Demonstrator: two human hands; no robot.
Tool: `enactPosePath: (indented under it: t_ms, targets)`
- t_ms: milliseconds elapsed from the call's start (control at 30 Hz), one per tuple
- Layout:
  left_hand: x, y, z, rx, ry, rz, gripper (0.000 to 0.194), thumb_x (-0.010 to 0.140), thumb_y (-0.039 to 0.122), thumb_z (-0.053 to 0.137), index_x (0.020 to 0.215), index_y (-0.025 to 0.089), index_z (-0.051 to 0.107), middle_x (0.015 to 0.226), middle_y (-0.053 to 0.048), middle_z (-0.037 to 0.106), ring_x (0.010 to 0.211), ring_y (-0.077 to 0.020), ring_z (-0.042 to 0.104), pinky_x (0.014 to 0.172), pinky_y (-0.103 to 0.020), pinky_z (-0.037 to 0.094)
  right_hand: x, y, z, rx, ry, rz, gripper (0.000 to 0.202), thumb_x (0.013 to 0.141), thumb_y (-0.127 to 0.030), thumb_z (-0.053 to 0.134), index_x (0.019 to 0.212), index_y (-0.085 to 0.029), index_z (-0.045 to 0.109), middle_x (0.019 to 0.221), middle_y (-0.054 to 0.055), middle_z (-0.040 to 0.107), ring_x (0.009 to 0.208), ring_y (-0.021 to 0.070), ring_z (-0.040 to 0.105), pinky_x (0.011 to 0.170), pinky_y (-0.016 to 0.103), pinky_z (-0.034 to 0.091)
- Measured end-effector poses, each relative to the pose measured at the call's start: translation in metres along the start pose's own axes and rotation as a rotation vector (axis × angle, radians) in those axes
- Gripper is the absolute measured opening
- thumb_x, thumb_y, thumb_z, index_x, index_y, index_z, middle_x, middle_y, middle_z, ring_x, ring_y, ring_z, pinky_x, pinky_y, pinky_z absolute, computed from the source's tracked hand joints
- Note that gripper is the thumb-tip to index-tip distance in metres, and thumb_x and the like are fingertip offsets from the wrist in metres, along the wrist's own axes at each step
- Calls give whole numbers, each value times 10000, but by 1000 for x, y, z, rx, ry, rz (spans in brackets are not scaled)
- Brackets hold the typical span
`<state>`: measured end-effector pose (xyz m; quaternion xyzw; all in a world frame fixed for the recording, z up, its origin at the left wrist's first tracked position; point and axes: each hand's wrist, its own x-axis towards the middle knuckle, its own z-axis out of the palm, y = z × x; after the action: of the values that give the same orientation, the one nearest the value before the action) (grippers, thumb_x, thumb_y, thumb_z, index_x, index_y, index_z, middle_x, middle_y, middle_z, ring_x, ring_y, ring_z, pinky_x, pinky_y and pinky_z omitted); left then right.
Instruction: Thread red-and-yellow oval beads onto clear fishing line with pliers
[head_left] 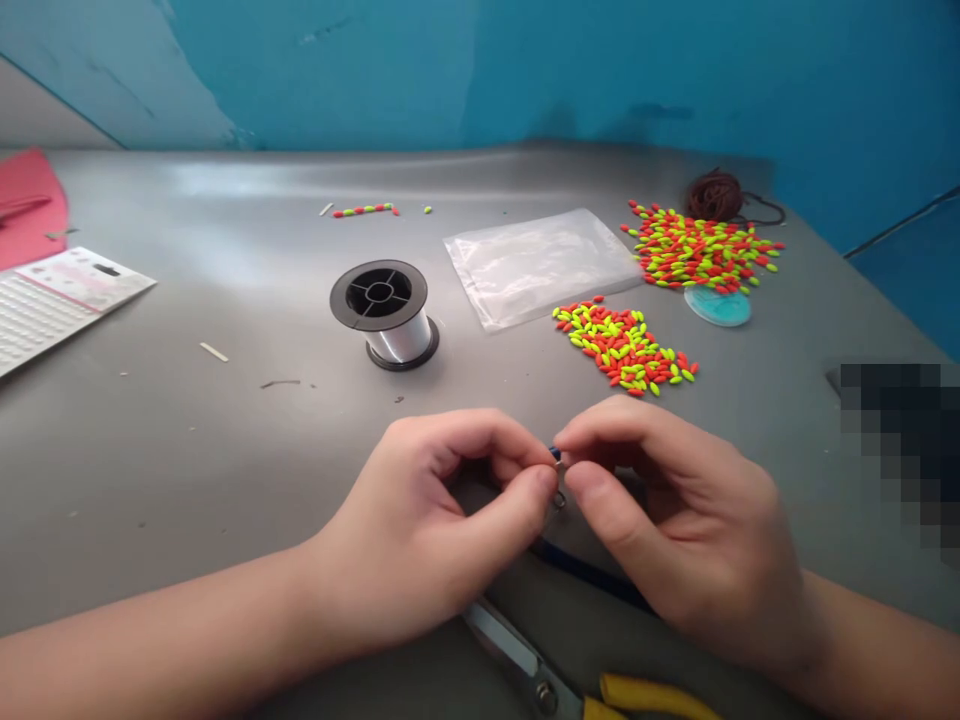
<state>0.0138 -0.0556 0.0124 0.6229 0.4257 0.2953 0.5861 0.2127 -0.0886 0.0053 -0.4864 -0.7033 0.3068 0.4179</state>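
From where I stand, everything hangs on the fingertips: the left hand (442,525) has thumb and forefinger pinched together on a small metal fitting (559,466), with a little ring (559,499) just below it, over the near part of the grey table (262,470). The right hand (697,530) comes in close from the other side, its thumb and forefinger curled with a slight gap between the tips; whether they grip anything I cannot tell. A bit of dark blue shows between the hands, and a dark blue cord (592,573) runs below them. The fitting is so small that, to my eye, a loose pinch or a tug on the cord could make it slip free and drop. It might then land by the yellow-handled tool (546,695), whose metal end lies under the left hand, or bounce off toward the nearer pile of red and yellow-green beads (626,350). Those beads lie loose just beyond the right hand, so a careless sweep of the knuckles could scatter them.
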Motion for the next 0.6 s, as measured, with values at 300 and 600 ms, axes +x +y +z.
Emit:
enactPosePath:
  t_ms: [300,600]
  targets:
    - [-3,-5,4,-25,53,142,32,915,205,772,931,182,757,744,14,723,649,-94,651,601,-177,539,1,-1,-2,350,-143,280,165,1079,-259,581,924,-222,625,704,-62,550,580,67,486,508,170,384]
    - [1,-5,-2,32,114,447,124,888,64,804,964,160,826,858,-45,800,775,-136,760,716,-239,624,0,-1,-3,839,-246,578,231,1045,-412,697,956,-199,678,694,-49,561,602,59,486,533,157,381]
